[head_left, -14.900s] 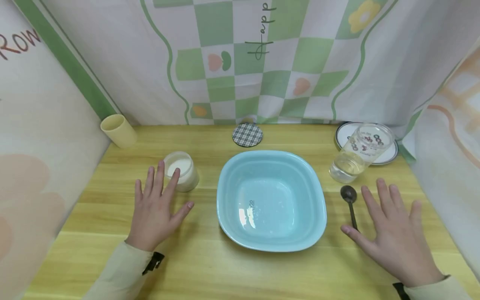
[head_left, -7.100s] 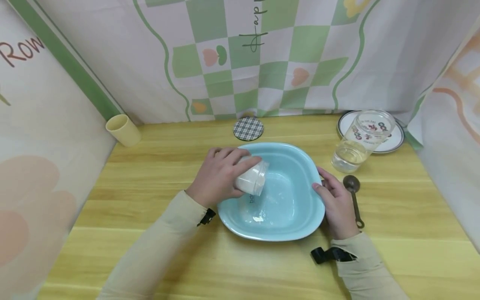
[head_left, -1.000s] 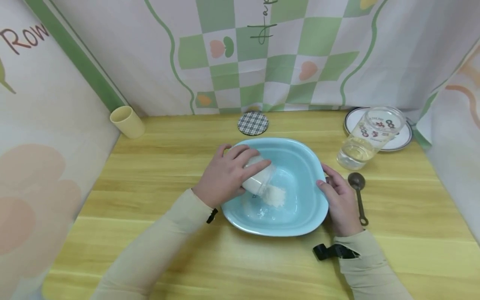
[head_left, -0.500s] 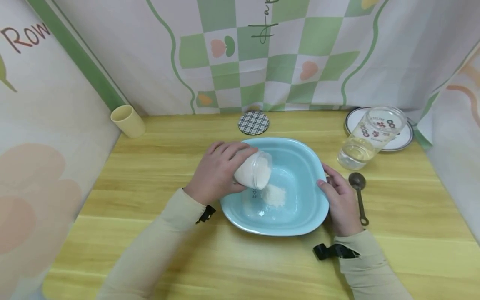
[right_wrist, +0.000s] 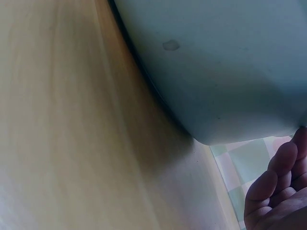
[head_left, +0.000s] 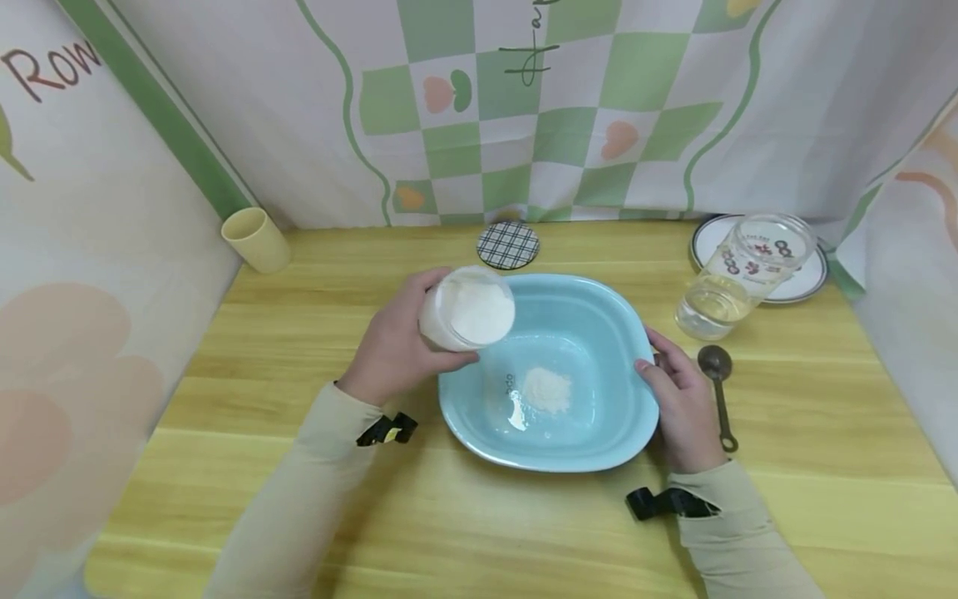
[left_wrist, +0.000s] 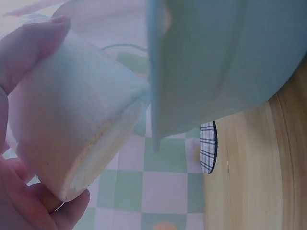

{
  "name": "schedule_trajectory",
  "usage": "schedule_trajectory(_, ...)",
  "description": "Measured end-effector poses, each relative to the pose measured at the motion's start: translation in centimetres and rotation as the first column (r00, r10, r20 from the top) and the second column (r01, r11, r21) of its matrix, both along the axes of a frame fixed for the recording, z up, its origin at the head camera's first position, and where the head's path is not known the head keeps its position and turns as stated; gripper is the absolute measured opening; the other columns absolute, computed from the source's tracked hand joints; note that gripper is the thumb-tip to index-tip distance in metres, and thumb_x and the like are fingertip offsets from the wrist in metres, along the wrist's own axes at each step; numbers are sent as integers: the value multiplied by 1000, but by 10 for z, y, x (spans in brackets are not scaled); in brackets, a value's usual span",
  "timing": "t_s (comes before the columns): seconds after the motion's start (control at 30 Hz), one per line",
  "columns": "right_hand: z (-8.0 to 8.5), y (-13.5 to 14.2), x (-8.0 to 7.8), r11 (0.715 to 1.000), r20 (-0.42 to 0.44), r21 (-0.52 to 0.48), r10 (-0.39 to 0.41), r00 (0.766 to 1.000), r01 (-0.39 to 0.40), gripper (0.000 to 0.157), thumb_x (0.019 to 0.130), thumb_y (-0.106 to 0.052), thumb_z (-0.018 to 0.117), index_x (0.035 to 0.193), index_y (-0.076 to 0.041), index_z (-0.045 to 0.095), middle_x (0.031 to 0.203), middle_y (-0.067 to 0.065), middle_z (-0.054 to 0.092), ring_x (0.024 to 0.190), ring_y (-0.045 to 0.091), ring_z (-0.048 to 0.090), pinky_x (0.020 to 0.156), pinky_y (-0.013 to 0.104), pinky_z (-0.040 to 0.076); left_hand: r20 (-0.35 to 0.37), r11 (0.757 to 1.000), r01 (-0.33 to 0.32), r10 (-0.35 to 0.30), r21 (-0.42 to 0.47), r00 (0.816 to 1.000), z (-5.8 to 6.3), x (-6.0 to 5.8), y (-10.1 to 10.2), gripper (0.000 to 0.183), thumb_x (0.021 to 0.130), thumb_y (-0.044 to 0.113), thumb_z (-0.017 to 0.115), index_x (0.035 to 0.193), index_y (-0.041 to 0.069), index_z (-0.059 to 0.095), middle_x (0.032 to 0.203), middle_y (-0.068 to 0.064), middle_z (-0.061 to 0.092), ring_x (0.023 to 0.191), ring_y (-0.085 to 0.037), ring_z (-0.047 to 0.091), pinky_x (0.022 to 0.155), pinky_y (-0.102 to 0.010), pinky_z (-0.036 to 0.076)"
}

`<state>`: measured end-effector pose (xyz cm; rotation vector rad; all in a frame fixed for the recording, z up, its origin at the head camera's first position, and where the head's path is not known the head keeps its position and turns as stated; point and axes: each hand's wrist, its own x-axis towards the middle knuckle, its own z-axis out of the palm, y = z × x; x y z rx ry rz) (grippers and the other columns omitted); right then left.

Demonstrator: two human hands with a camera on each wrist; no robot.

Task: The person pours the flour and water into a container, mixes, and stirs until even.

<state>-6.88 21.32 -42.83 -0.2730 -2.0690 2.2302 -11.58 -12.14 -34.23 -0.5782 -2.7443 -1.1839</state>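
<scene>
My left hand (head_left: 397, 345) grips a clear jar (head_left: 467, 309) of white powder, tilted with its mouth toward me, over the left rim of a light blue basin (head_left: 599, 433). In the left wrist view the jar (left_wrist: 76, 105) shows its side and base, with thumb and fingers wrapped round it. A small heap of white powder (head_left: 548, 391) lies on the basin's floor. On the basin's right rim, my right hand (head_left: 681, 403) has its thumb over the edge and its fingers outside. The right wrist view shows those fingers (right_wrist: 283, 160) beside the basin's outer wall (right_wrist: 216, 81).
A dark measuring spoon (head_left: 717, 374) lies right of the right hand. Behind it a glass (head_left: 718, 304) with clear liquid stands before a patterned plate (head_left: 804, 283). A checked coaster (head_left: 507, 245) lies behind the basin, and a yellow cup (head_left: 257, 241) stands at the back left.
Over the last second the left hand has lifted the jar back leftward from over the powder and tilted it more upright. Powder heaped in the basin was not there 7.1 s ago. The right hand stays put.
</scene>
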Motion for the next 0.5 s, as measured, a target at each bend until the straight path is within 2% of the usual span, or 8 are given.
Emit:
schedule_trajectory(0.2,0,0,1,1000,3,-10,4,1000,-4,50,99,-13,62,147,-7,51,98,3,63,82,12,65,67,23,60,58,981,-77,67,180,996,-1,2,-16,102,64,28,96,148,19,39,142,1,53,130,-19,50,111,-46,40)
schedule_trajectory(0.37,1,-1,1,1000,12,-18,0,1000,0,50,99,-14,62,147,-7,50,99,2,63,82,11,65,67,22,60,70,939,-117,100,323,993,-4,-2,-30,100,64,18,96,146,17,38,140,1,53,128,-20,50,112,-47,36)
schedule_trajectory(0.5,1,-1,1,1000,13,-7,-3,1000,3,49,100,-14,62,147,-7,51,98,2,63,81,11,64,66,22,59,90,904,-161,136,396,987,-8,-6,-42,99,65,11,94,146,14,37,140,-2,52,127,-22,50,111,-46,38)
